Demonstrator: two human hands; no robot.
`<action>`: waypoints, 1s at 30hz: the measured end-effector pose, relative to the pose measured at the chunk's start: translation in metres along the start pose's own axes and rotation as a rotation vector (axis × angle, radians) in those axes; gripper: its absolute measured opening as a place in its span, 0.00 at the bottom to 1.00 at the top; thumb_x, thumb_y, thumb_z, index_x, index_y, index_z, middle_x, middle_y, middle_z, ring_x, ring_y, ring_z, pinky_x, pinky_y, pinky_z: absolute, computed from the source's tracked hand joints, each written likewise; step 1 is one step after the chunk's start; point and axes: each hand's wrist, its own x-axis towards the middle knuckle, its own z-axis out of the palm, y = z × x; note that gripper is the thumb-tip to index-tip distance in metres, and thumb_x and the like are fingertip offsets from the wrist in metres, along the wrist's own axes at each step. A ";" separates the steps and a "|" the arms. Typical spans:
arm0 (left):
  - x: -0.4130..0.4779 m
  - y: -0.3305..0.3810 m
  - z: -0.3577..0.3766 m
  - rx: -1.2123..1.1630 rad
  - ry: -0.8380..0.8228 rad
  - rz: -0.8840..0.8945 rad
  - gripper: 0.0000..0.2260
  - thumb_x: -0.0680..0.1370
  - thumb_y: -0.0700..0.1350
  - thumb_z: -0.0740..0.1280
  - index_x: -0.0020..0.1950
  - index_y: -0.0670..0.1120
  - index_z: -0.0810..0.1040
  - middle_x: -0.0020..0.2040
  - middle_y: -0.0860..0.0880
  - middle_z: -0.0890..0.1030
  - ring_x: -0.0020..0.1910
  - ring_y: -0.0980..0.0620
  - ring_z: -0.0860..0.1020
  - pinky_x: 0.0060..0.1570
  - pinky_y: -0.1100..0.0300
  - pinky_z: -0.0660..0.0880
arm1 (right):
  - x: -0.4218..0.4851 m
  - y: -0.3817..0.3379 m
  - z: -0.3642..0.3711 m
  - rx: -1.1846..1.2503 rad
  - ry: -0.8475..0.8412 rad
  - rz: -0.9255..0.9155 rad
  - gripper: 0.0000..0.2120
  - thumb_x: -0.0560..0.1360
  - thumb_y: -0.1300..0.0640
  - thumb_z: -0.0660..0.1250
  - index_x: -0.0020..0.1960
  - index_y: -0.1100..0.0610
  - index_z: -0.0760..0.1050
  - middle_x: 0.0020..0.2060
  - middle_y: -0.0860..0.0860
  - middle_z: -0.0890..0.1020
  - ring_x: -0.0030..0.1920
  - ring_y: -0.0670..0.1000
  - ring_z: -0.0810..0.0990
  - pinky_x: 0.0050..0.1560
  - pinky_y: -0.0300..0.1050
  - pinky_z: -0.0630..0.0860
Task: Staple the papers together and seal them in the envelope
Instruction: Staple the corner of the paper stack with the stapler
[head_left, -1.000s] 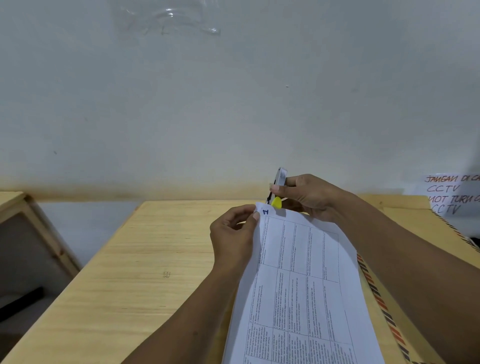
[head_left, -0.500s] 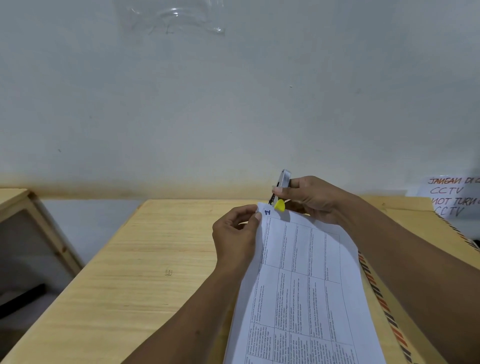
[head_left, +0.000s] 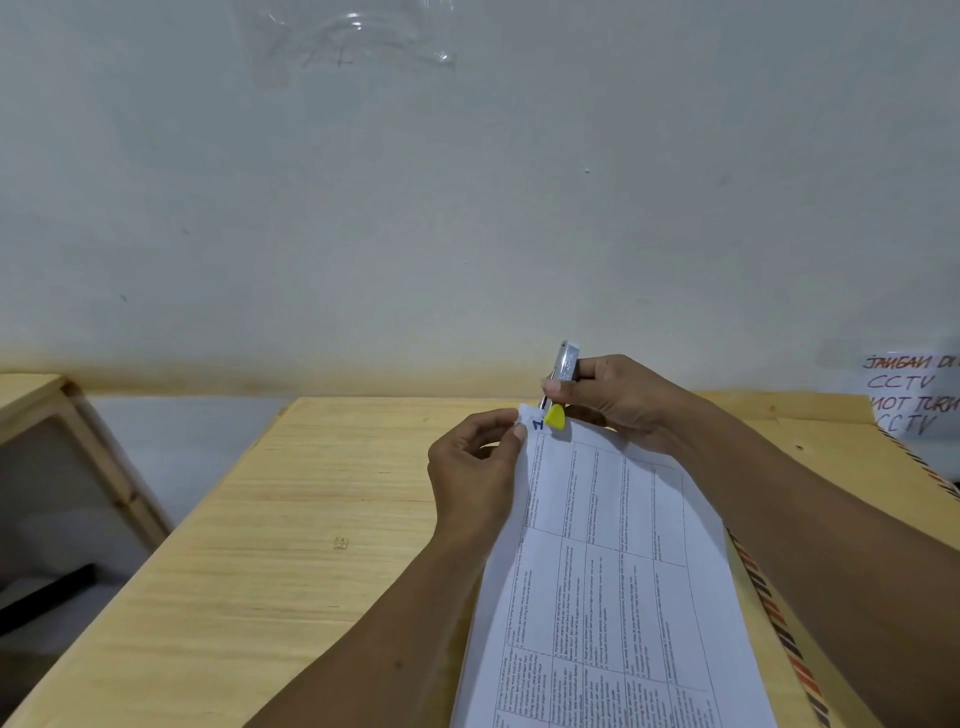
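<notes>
A stack of white printed papers (head_left: 608, 587) with a table grid and a blue "1" at the top corner is lifted off the wooden table (head_left: 291, 519). My left hand (head_left: 475, 470) pinches the papers' top left corner. My right hand (head_left: 618, 400) grips a small silver stapler (head_left: 563, 371) with a yellow tip, its jaws over that same corner, just right of the blue mark. A brown envelope (head_left: 789, 644) with a red and blue striped border lies on the table under the papers and my right arm, mostly hidden.
A white wall stands close behind the table's far edge. A handwritten paper sign (head_left: 909, 392) leans at the far right. Another wooden piece of furniture (head_left: 62, 441) sits to the left, across a gap. Bare tabletop lies left of the papers.
The stapler has tipped slightly more upright and its yellow tip sits further onto the corner. Both hands and the papers have shifted a little to the right.
</notes>
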 end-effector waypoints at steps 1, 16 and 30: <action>0.000 0.000 0.000 0.003 0.001 0.000 0.07 0.75 0.39 0.75 0.49 0.49 0.87 0.45 0.52 0.88 0.49 0.51 0.86 0.52 0.50 0.83 | 0.000 0.000 0.000 0.012 0.004 -0.002 0.14 0.73 0.53 0.75 0.53 0.62 0.83 0.48 0.57 0.87 0.47 0.54 0.84 0.63 0.55 0.77; -0.001 -0.001 0.000 -0.014 0.000 -0.012 0.07 0.75 0.39 0.75 0.48 0.50 0.87 0.46 0.52 0.88 0.49 0.50 0.86 0.52 0.47 0.83 | 0.004 0.002 0.002 0.043 -0.006 -0.024 0.14 0.74 0.55 0.75 0.54 0.62 0.82 0.46 0.56 0.86 0.46 0.53 0.83 0.55 0.48 0.78; -0.004 -0.003 -0.001 -0.025 0.004 -0.030 0.06 0.75 0.39 0.76 0.48 0.50 0.87 0.45 0.52 0.88 0.48 0.51 0.85 0.48 0.55 0.82 | 0.006 0.009 0.000 0.004 -0.021 -0.142 0.12 0.72 0.56 0.76 0.51 0.62 0.83 0.43 0.54 0.86 0.44 0.51 0.84 0.53 0.44 0.79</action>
